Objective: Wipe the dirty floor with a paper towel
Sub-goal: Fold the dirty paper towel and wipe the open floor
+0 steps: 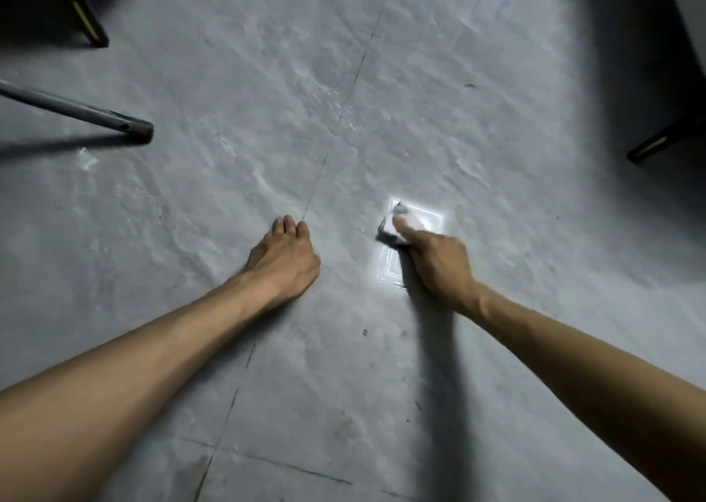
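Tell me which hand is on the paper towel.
The right hand: its fingers press the white paper towel. The left hand rests on the bare grey floor, holding nothing.

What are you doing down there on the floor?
A person is bent over the gray tiled floor. Their right hand is on a white paper towel that lies on the tiles. Blur hides whether the fingers grip it or just press. The left hand rests on the floor beside it, fingers straight, holding nothing. A dark speck shows farther off.
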A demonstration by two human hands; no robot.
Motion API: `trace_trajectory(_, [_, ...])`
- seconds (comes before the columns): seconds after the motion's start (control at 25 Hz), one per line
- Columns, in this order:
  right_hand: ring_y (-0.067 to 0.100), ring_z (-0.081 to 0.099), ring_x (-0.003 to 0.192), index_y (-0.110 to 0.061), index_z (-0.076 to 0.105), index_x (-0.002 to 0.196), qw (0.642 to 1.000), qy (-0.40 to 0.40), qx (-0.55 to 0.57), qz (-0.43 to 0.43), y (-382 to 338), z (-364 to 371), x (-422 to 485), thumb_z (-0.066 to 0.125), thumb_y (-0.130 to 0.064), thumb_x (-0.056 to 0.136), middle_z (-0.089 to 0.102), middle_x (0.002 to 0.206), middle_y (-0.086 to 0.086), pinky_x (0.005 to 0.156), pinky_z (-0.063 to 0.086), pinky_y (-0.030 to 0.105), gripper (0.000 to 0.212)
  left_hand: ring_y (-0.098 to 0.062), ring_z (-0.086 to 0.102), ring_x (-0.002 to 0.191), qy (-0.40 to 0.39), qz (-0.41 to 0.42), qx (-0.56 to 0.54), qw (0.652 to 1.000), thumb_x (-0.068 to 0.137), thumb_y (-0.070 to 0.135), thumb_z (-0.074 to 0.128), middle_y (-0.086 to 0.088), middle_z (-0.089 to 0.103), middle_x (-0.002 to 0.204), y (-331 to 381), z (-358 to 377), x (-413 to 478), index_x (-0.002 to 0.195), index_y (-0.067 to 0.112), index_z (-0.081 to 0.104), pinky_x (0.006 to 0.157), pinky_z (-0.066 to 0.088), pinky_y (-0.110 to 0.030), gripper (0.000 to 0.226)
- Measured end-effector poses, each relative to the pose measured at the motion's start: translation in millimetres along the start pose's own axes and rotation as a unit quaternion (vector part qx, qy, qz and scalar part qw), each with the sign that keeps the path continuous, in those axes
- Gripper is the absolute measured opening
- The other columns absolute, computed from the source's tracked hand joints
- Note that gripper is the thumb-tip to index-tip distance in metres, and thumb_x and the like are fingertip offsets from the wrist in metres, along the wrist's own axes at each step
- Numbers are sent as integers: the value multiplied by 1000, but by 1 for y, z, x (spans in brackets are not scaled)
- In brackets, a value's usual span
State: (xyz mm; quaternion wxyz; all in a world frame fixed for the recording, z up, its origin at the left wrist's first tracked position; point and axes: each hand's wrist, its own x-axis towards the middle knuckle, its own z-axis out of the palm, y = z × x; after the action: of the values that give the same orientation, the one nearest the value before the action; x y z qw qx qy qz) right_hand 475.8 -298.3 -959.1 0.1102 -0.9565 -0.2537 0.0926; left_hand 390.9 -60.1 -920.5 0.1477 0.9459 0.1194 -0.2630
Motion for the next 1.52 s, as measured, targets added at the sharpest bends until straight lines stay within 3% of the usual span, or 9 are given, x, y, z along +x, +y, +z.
trace_trajectory(0.2, [19,61,80,-43,39,142,906,-176,-44,-383,-8,0,-31,53,-15,91,64,99,-9,60,45,29,59,-39,10,145,-29,-24,16,999,94,14,29,-28,9,156,8,-5,11,148,-5,15,116,18,-42,59])
trace_trajectory(0.36, [26,61,108,-48,43,137,989,-26,-89,-112,36,-31,80,47,-23,97,64,123,-5,83,46,31,47,-35,1,148,-41,-26,15,999,95,14,27,-23,-2,159,5,-3,11,152,0,6,117,14,-41,63])
trace_trajectory(0.52, [37,59,108,-44,48,136,994,63,-45,77,51,-33,92,40,-27,97,65,122,12,83,46,40,44,-39,5,147,-30,-34,36,998,93,11,28,-29,2,157,12,-3,12,150,-5,8,118,11,-40,62])
trace_trajectory(0.84, [17,59,78,-42,37,143,937,-125,-54,-322,18,4,-62,54,-13,89,61,94,-10,59,44,30,63,-39,3,147,-17,-49,24,998,93,14,31,-29,2,157,20,0,3,150,-6,7,118,10,-41,65])
trace_trajectory(0.96, [29,61,109,-47,40,139,997,0,-77,27,79,-41,-12,47,-21,94,64,124,1,81,48,36,53,-37,4,147,-18,-58,1,998,93,21,35,-25,2,158,21,-1,1,151,-1,9,117,12,-42,67])
trace_trajectory(1.04, [35,59,110,-45,42,140,972,65,-41,220,88,-34,-30,42,-21,95,63,126,10,81,45,38,51,-36,9,146,17,-17,8,1000,93,25,35,-23,6,158,31,0,0,151,3,13,117,15,-41,66])
trace_trajectory(1.28, [22,61,70,-46,39,139,986,-89,2,-141,-4,25,-154,43,-18,83,61,80,-6,53,40,29,62,-36,5,147,-6,103,70,992,94,20,32,-24,3,158,63,12,4,152,2,10,119,8,-40,64])
trace_trajectory(1.4, [31,64,94,-47,41,139,994,-8,-73,82,73,-7,-123,46,-20,93,68,106,3,69,48,36,53,-37,2,147,-24,87,94,991,94,17,31,-26,-1,158,67,14,10,152,0,6,119,8,-40,66])
trace_trajectory(1.52, [41,60,102,-36,49,136,910,108,-35,399,129,-30,-62,39,-21,97,63,117,21,80,46,39,43,-40,5,147,-26,73,83,994,92,13,29,-28,2,157,73,13,15,150,-4,8,118,11,-41,64])
